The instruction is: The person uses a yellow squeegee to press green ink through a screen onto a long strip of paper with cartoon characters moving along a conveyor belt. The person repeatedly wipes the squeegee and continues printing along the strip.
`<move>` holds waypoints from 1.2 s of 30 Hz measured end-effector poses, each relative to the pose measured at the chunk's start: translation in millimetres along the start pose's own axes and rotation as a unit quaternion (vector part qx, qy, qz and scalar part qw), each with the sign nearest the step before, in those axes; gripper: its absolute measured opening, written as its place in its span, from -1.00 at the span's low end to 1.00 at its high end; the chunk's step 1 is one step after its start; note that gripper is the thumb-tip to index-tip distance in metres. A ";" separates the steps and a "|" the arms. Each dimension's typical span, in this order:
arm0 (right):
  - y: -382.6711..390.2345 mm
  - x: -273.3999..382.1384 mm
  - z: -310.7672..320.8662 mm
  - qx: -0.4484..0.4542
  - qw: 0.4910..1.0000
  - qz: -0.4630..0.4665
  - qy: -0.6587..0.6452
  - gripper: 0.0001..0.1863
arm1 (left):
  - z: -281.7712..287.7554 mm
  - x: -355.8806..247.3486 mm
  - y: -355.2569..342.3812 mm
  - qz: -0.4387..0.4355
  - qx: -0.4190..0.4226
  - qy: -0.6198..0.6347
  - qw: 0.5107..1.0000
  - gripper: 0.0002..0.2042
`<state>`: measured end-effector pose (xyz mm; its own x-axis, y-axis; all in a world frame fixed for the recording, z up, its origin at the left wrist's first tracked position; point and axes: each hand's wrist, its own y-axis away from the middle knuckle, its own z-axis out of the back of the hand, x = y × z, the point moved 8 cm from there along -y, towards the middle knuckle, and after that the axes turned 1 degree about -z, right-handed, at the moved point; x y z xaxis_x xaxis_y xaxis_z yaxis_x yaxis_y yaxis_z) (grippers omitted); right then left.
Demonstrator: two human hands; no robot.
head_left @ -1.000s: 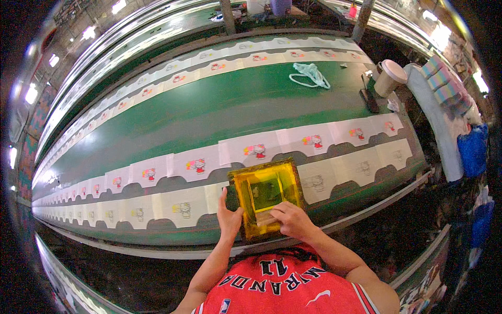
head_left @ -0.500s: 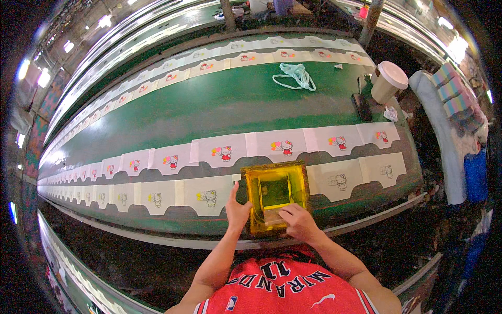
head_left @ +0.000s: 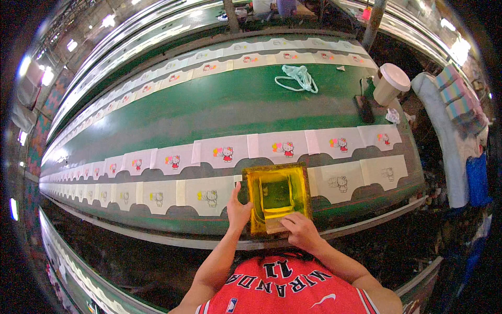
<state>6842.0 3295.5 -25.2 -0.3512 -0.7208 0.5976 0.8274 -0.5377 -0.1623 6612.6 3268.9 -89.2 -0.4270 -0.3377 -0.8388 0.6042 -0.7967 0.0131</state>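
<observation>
A small yellow printing screen in a wooden frame (head_left: 276, 194) lies flat on a white fabric piece in the near row on the long green table (head_left: 219, 107). My left hand (head_left: 238, 209) grips the frame's left edge. My right hand (head_left: 300, 230) presses a pale squeegee (head_left: 276, 224) against the screen's near end. Printed white fabric pieces with a cartoon cat (head_left: 282, 146) run in two rows along the table; near-row pieces to the right (head_left: 340, 182) show only a faint print.
A paper cup with a lid (head_left: 389, 82) and a dark flat phone (head_left: 363, 108) stand at the table's right end. A pale green cord (head_left: 297, 77) lies on the bare green middle. More fabric rows run along the far edge. Padded bench at right.
The screen now sits one fabric piece further along the near row, and both hands moved with it. My right hand has come down to the screen's near end with the squeegee.
</observation>
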 end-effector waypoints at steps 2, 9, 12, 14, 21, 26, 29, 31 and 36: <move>4.6 0.4 -9.0 -0.001 1.000 0.009 -0.003 -0.54 | 0.9 -3.0 0.4 -0.014 -0.003 -0.008 1.000 -0.21; -83.2 -48.5 -1.9 -0.094 0.995 -0.001 0.017 -0.61 | 2.8 -9.4 0.2 0.027 0.011 -0.013 1.000 -0.21; -123.9 -75.7 5.9 -0.028 0.998 -0.055 -0.004 -0.63 | -2.4 -4.7 -1.8 0.019 0.010 -0.002 1.000 -0.22; -126.5 -74.4 13.5 -0.062 0.996 -0.059 -0.010 -0.63 | -4.6 0.0 -0.8 0.036 0.018 0.034 0.999 -0.23; -25.7 -10.6 -16.5 -0.024 0.999 -0.012 0.016 -0.62 | 2.3 -3.5 3.1 0.046 0.013 -0.006 0.999 -0.21; -17.7 -11.8 -3.3 -0.030 0.999 0.012 0.009 -0.59 | 1.1 -19.4 5.2 0.043 0.023 0.015 0.999 -0.20; -12.7 -18.6 26.2 -0.034 0.999 0.008 0.001 -0.59 | -20.4 -21.6 10.2 0.006 0.006 0.073 0.997 -0.20; -2.3 -27.1 53.6 -0.042 0.999 0.003 0.010 -0.61 | -40.7 -41.0 15.4 -0.030 -0.014 0.060 0.998 -0.19; 40.6 -79.4 113.0 -0.067 0.997 -0.011 0.024 -0.62 | -117.9 -89.5 29.8 -0.026 0.006 0.077 0.997 -0.19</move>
<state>6953.0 3380.4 9.5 -0.3912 -0.7264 0.5651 0.7541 -0.6049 -0.2557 6748.2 3334.4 -77.9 -0.3474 -0.2158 -0.9125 0.5752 -0.8176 -0.0257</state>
